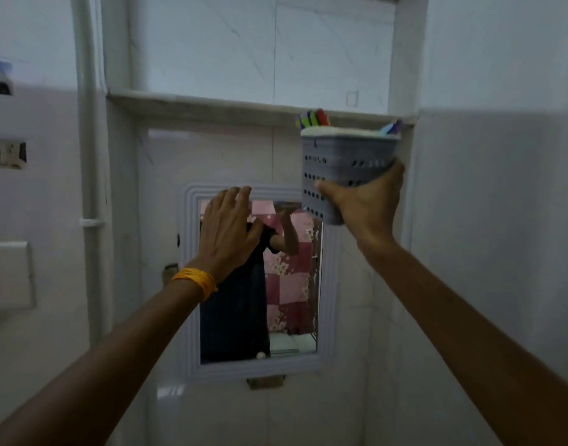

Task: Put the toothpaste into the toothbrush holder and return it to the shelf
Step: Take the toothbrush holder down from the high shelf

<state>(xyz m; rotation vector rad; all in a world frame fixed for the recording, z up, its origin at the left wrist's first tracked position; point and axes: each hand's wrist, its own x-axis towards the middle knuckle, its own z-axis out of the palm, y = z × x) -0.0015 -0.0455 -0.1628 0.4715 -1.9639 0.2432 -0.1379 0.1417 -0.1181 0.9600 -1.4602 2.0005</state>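
The right hand grips the grey perforated toothbrush holder from below, raised just under the right end of the shelf (its rim overlaps the ledge's edge). Colourful items poke from its top; the toothpaste cannot be told apart. The left hand, empty, fingers spread, hovers before the mirror.
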